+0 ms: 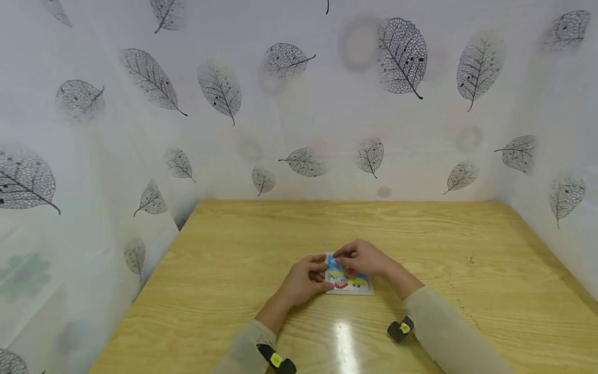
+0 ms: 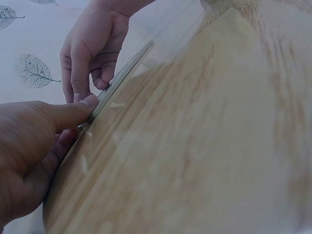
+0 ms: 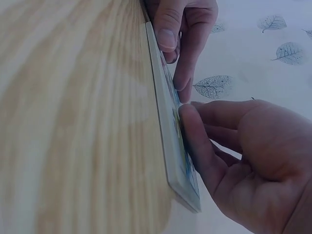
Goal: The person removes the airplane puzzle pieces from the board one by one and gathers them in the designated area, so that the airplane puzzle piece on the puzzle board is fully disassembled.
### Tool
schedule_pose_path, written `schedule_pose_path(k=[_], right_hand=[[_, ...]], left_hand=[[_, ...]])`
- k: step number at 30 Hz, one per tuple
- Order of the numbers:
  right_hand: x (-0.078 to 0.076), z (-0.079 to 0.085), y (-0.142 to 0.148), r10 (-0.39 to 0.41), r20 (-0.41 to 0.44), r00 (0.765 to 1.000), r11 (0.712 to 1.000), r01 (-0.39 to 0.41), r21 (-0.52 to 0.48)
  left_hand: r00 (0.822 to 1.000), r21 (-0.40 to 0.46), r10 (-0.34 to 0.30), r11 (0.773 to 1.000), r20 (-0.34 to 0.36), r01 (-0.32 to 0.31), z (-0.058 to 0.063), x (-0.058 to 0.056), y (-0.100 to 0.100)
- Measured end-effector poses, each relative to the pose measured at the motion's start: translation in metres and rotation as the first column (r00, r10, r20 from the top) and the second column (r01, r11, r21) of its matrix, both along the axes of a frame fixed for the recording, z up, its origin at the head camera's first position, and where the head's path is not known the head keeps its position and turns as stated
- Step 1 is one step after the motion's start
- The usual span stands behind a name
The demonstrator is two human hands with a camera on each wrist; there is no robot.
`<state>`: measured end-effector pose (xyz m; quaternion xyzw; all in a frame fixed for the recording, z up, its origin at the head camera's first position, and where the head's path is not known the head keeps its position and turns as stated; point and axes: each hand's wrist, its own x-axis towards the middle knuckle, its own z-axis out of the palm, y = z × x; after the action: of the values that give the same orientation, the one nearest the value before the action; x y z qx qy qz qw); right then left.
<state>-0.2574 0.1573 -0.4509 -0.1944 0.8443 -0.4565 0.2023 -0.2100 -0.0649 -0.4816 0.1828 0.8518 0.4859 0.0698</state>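
A small square picture board (image 1: 350,291) lies on the table, with a pale border and a blue, yellow and red cartoon picture. At its left side my left hand (image 1: 302,280) grips the edge, thumb at the near corner and fingers bent along the side. My right hand (image 1: 366,258) reaches over the picture from the right, thumb and fingertips bent down close together at its upper left part. In the right wrist view, the right thumb (image 3: 192,124) is right at the face of the board (image 3: 170,146). I cannot tell whether those fingertips pinch a small piece.
The wooden table (image 1: 252,228) has a glossy top with a light reflection near the front. White curtains (image 1: 322,119) printed with grey leaves enclose its back and sides. Black straps with yellow marks (image 1: 276,359) sit at both sleeves.
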Motion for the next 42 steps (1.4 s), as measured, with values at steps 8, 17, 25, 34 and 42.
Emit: schedule_pose_path(k=[8, 17, 25, 34, 42], right_hand=[[-0.002, -0.002, -0.002, 0.051, -0.016, 0.999, 0.998, -0.05, 0.026], [-0.003, 0.003, -0.007, 0.108, -0.064, 0.992, 0.992, -0.103, 0.067], [-0.003, 0.002, -0.006, 0.153, -0.078, 0.985, 0.986, -0.147, 0.078], [0.003, 0.002, -0.007, 0.099, -0.154, 0.983, 0.985, -0.075, 0.154], [0.005, 0.013, -0.018, 0.149, -0.24, 0.959, 0.958, -0.08, 0.275]], left_hand=[[1.0, 0.034, 0.001, 0.999, 0.019, -0.002, 0.001, 0.001, 0.001], [1.0, 0.034, 0.005, 0.999, 0.015, -0.005, 0.0, 0.001, -0.001], [1.0, 0.054, -0.005, 0.999, 0.03, 0.004, 0.003, 0.003, 0.0], [0.999, 0.051, -0.003, 0.999, 0.033, 0.002, 0.0, 0.002, -0.001], [1.0, 0.046, -0.012, 0.999, 0.012, 0.012, -0.003, -0.001, -0.003]])
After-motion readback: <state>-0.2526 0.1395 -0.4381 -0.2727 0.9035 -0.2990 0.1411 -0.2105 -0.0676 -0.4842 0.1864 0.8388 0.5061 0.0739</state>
